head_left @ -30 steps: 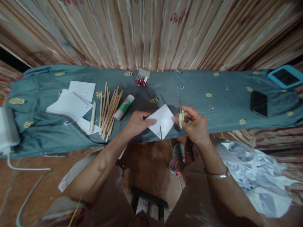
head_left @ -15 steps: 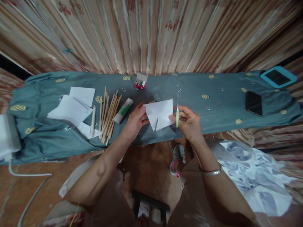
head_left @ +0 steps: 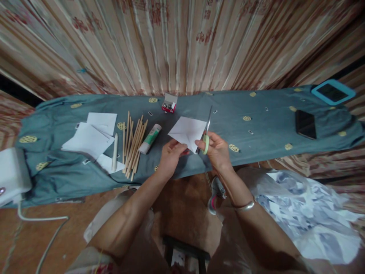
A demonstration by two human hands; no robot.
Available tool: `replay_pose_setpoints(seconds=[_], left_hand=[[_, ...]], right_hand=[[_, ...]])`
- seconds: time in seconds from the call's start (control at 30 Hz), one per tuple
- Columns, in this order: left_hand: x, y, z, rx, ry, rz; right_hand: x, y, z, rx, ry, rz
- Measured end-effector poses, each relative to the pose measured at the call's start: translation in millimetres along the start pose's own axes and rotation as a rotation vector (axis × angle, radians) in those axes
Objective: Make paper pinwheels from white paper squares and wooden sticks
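Left hand (head_left: 171, 154): fingers pinched shut on the lower corner of the folded white paper (head_left: 188, 130), which is held just above the near edge of the table (head_left: 265, 140), about mid-length.

Right hand (head_left: 218, 149): curled closed around the green handles of the scissors (head_left: 205, 133). The blades point toward the far edge and lie against the paper's right side.

Toward the left end: glue stick (head_left: 150, 134), wooden sticks (head_left: 133, 146), loose white sheets (head_left: 91, 135).

Far edge: 1 small red box (head_left: 169, 103).

Right end: black phone (head_left: 306, 124).

cloth-covered table (head_left: 273, 125) with paper sheets (head_left: 91, 135), wooden sticks (head_left: 134, 142), glue stick (head_left: 150, 133), phone (head_left: 305, 124)
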State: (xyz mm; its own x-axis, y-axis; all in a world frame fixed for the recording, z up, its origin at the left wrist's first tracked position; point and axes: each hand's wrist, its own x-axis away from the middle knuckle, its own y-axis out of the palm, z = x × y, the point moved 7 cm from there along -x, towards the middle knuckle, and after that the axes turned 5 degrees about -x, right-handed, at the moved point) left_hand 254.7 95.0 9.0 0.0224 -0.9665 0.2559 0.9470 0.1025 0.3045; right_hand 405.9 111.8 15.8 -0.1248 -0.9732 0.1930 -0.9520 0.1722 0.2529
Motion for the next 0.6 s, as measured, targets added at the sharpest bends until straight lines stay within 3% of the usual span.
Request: replay_pose_setpoints(seconds=[0.27,0.47,0.6], left_hand=[[1.7,-7.3,0.8,0.075,-0.077,0.089],[-7.4,-21.6,10.2,0.029,0.029,0.147],[-15.4,-41.8,26.1,0.008,0.117,0.247]], right_hand=[[5.7,11.0,3.0,-0.105,0.038,-0.063],[15.2,17.5,4.4,0.011,0.038,-0.164],[33.0,23.8,10.7,0.109,0.088,-0.311]])
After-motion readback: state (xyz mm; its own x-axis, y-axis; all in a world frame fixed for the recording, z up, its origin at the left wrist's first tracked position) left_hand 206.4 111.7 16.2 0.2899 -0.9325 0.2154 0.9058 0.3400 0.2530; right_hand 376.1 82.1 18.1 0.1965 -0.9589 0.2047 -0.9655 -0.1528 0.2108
